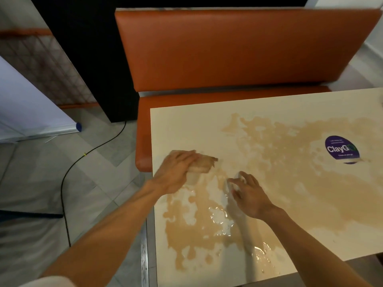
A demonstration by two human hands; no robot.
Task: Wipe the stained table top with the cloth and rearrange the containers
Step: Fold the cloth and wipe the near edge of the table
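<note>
The cream table top (pixel 186 125) carries a wide brown liquid stain (pixel 290 179) with shiny wet patches near the front edge. At the table's left side, my left hand (pixel 176 170) grips a damp beige cloth (pixel 202 165) and presses it onto the surface. My right hand (pixel 248 195) hovers just right of it over the stain, fingers curved. A pale glint shows between its thumb and forefinger, too blurred to tell whether it holds anything. No container is in view.
A round purple sticker (pixel 341 148) lies on the table at the right. An orange bench seat (pixel 238 50) runs along the table's far side. On the tiled floor at left a black cable (pixel 66 175) trails past a white banner stand (pixel 31 112).
</note>
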